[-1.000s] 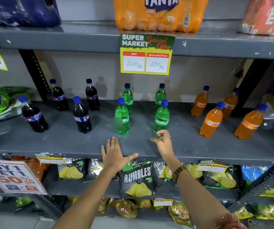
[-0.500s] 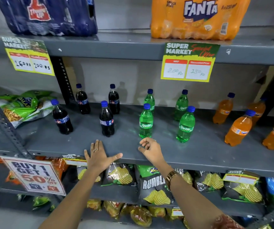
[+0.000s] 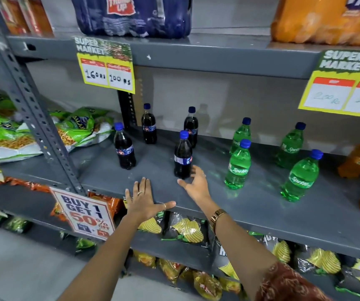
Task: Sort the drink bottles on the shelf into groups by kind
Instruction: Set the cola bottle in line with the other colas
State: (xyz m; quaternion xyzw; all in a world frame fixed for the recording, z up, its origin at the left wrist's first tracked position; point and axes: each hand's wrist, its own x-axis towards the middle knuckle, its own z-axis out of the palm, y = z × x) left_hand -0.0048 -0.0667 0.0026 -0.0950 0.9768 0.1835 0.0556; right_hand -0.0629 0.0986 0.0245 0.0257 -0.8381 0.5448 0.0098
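Several dark cola bottles with blue caps stand on the grey shelf (image 3: 250, 205): a front one (image 3: 182, 158), a left one (image 3: 124, 147) and two at the back (image 3: 149, 124), (image 3: 190, 127). Right of them stand several green Sprite bottles (image 3: 238, 165), (image 3: 300, 177). Orange bottles (image 3: 358, 161) show at the right edge. My right hand (image 3: 196, 184) is open, fingers spread just in front of the front cola bottle, fingertips near its base. My left hand (image 3: 144, 202) lies flat and open on the shelf's front edge.
Snack bags (image 3: 81, 129) lie on the shelf left of the perforated upright post (image 3: 33, 109). Price tags (image 3: 106, 66) hang from the upper shelf, which carries wrapped drink packs (image 3: 133, 16). A promo sign (image 3: 83, 211) hangs below; chip bags (image 3: 185, 229) fill the lower shelf.
The view has swung left, so the cola bottles are now central. My right hand has moved left from the Sprite bottles to the front cola bottle and opened wider. My left hand stays flat on the shelf's edge.
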